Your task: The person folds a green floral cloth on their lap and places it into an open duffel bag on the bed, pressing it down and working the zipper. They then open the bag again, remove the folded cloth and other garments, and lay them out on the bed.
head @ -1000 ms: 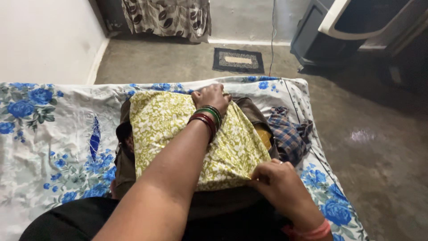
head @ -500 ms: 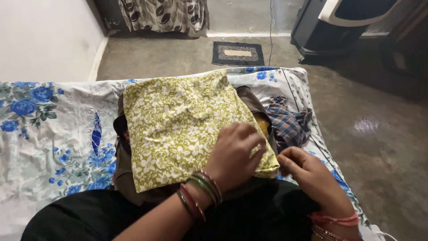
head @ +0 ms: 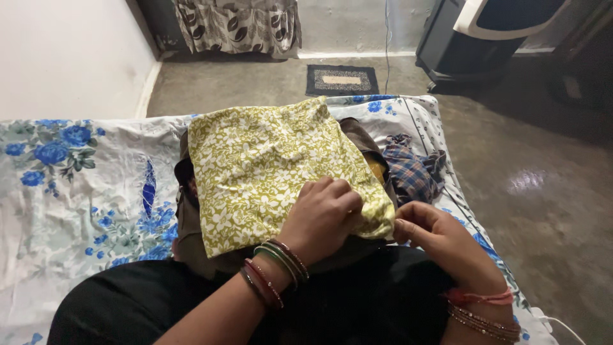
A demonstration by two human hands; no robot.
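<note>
A folded yellow-green floral cloth (head: 262, 166) lies on top of a brown garment (head: 191, 239) on the bed. My left hand (head: 322, 217), with red and green bangles on the wrist, presses down flat on the cloth's near right part. My right hand (head: 431, 233) pinches the cloth's near right corner between thumb and fingers. A black cloth (head: 357, 300) lies across my lap just below both hands.
The bed has a white sheet with blue flowers (head: 70, 185). A crumpled blue plaid cloth (head: 412, 172) lies right of the pile. Beyond the bed are a concrete floor, a small dark mat (head: 340, 80), a hanging patterned curtain (head: 239, 25) and a dark appliance (head: 472, 45).
My left hand drew back from the cloth's far edge to its near right part. My right hand moved from the cloth's near edge to its right corner.
</note>
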